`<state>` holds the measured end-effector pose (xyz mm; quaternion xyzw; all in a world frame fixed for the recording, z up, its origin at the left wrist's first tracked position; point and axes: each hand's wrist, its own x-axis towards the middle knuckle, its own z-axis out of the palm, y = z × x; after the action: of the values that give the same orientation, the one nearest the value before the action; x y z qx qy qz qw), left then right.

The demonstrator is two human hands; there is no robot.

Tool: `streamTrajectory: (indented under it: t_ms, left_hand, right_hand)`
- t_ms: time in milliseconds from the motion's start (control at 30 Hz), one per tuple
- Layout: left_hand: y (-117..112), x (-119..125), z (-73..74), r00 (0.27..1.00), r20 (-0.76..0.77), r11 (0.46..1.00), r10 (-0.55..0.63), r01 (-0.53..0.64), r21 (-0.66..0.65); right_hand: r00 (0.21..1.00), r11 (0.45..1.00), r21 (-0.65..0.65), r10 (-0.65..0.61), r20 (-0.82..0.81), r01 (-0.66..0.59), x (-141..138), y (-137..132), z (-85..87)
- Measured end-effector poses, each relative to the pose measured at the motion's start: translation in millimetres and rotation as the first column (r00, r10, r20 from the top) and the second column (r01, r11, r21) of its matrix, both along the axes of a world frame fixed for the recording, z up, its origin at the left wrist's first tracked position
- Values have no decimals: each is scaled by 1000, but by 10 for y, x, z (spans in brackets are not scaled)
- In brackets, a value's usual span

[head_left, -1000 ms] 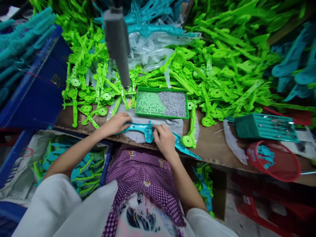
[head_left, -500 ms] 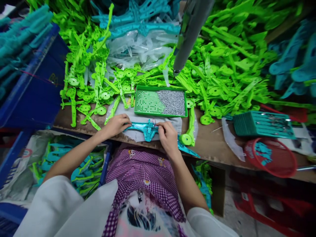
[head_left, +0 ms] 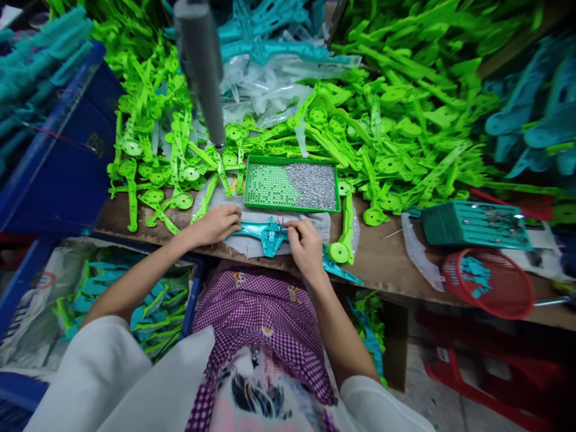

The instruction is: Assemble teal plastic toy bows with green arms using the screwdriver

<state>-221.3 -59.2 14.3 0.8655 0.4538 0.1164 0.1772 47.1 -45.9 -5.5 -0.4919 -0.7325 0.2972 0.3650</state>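
A teal plastic part [head_left: 265, 233] lies on a grey cloth [head_left: 315, 221] at the bench's near edge. My left hand [head_left: 217, 223] rests curled on the part's left end and holds it down. My right hand [head_left: 305, 243] pinches at the part's middle; what is between the fingertips is too small to name. Just beyond the part sits a green tray [head_left: 291, 185], half showing its dotted floor and half covered in small silver screws. A grey hanging tool [head_left: 201, 66] dangles above the bench at the upper left.
Heaps of lime green parts [head_left: 396, 120] cover the back of the bench. A teal basket [head_left: 477, 223] and a red basket [head_left: 490, 282] sit at the right. Blue crates [head_left: 67, 150] stand at the left, and a bin of finished parts [head_left: 153, 300] below the bench.
The hanging grey tool has swung from left to right and back to the left. Both hands have stayed on the teal part, shifting only slightly.
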Motion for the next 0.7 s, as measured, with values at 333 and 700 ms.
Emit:
streamTrajectory:
  t_ms: [333, 700]
  left_hand:
    - [-34, 29, 24, 993, -6, 992, 122, -122, -14]
    - [-103, 829, 85, 816, 451, 931, 361, -343, -124]
  right_hand:
    - [1000, 1000, 15, -18, 26, 17, -13, -3, -26]
    - [999, 999, -37, 34, 6, -34, 13, 52, 22]
